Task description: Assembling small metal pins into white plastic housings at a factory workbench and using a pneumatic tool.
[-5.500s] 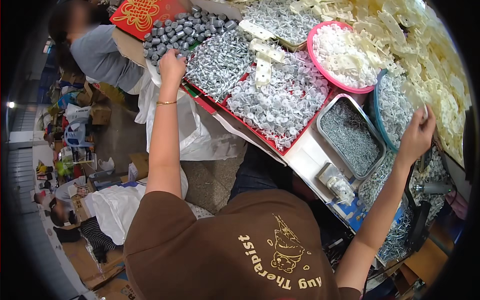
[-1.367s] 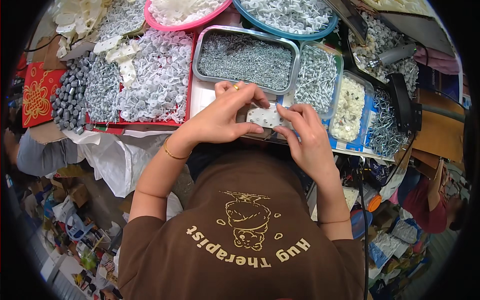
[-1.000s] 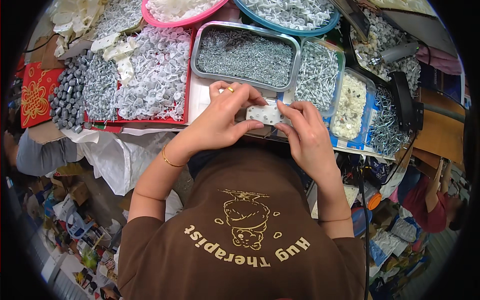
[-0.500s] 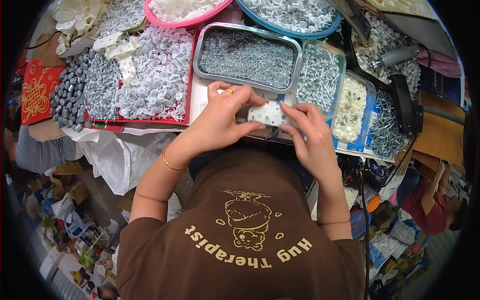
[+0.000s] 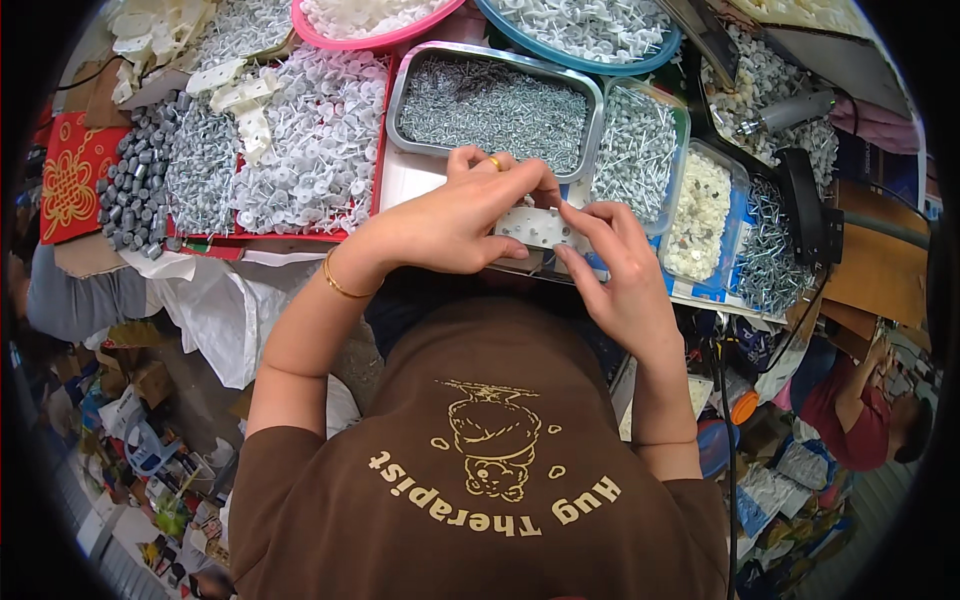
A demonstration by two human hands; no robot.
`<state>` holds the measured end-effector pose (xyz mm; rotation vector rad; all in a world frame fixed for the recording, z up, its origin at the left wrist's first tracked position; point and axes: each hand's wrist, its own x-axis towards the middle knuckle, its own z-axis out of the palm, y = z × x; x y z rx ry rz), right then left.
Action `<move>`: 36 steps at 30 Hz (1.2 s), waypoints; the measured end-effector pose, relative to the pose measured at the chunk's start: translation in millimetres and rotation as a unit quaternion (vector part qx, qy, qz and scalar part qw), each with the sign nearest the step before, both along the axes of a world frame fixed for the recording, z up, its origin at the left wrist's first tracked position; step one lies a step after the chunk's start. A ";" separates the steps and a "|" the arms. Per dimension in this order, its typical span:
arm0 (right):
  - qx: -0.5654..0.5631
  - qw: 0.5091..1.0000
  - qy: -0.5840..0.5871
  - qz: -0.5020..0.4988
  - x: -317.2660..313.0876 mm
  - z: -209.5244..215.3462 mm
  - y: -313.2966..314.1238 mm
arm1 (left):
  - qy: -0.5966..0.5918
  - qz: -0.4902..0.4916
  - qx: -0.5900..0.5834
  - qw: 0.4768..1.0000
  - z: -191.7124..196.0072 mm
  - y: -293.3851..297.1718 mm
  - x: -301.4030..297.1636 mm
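A small white plastic block [image 5: 535, 229] with rows of holes lies between my two hands at the near edge of the table. My right hand [image 5: 628, 270] pinches its right end between thumb and fingertips. At the other end, the thumb of my left hand [image 5: 465, 215] presses on the lower left corner. The left index finger arches over the block's far side, close to the right fingertips, and the other left fingers curl toward the metal tray. Whether a small part sits under that index fingertip is hidden.
Beyond my hands stands a metal tray [image 5: 398, 110] of small screws. A red box [image 5: 383, 150] of white plugs is at left, beside grey cylinders [image 5: 140, 200]. Clear tubs [image 5: 684, 130] of screws and cream pieces are at right. A black stand [image 5: 800, 200] rises there; another person [image 5: 855, 410] sits far right.
My left hand has shifted slightly: its index finger now reaches further right over the block's far edge. The right hand keeps its pinch and has barely moved.
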<state>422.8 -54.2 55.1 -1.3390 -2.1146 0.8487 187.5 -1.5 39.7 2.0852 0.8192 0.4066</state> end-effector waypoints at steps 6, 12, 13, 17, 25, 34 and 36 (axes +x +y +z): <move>0.024 0.999 -0.026 0.005 -2.7 -0.2 -1.6 | -0.035 0.036 -0.043 0.998 -5.1 -1.8 -7.8; 0.033 0.999 -0.043 0.002 -4.0 4.7 0.4 | -0.028 0.113 -0.011 0.993 -5.7 -21.4 -5.2; 0.035 0.998 -0.044 0.002 -4.4 4.7 0.5 | -0.046 0.128 -0.002 0.991 -8.0 -24.3 -5.5; -0.001 1.000 -0.018 0.006 0.7 2.5 1.1 | -0.017 0.135 -0.027 0.990 -4.3 -29.5 -4.2; 0.002 1.000 -0.014 0.001 1.7 -3.8 5.4 | -0.009 0.125 -0.053 0.991 -0.1 -14.9 -7.0; -0.010 1.000 -0.025 0.001 1.7 2.8 2.6 | -0.021 0.142 -0.040 0.989 0.2 -25.2 -5.0; 0.001 1.000 -0.017 -0.006 -0.6 -3.1 3.0 | -0.023 0.139 -0.062 0.988 -0.1 -25.2 -5.3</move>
